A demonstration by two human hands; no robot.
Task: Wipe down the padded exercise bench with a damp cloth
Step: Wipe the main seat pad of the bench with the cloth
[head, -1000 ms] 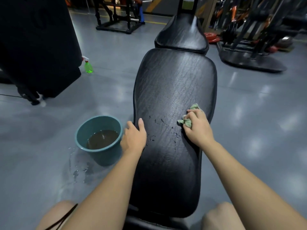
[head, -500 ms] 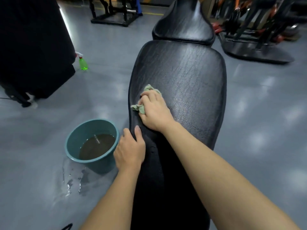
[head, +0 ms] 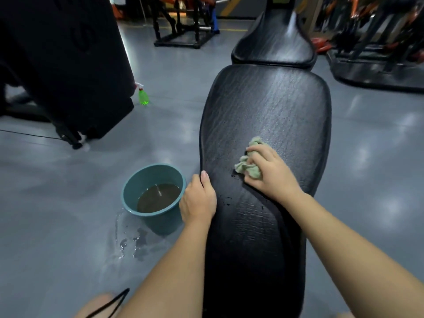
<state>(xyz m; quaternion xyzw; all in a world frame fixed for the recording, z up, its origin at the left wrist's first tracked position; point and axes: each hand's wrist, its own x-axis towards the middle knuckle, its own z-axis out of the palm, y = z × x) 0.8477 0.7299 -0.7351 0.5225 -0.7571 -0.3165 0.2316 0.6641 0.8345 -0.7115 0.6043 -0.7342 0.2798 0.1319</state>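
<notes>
— On the bench pad (head: 270, 106), where is the cloth (head: 249, 165)?

— Near the middle, bunched under the right hand (head: 269, 174), which grasps it. The left hand (head: 198, 199) clasps the pad edge at 9 o'clock.

— How to wipe well?

— Press flat, overlap strokes toward 12 o'clock — rinse in the bucket (head: 153, 198) when the cloth looks dirty.

A long black padded desk (head: 266, 115), textured and wet-sheened, carries a crumpled pale green cloth (head: 249, 165) near its middle.
</notes>
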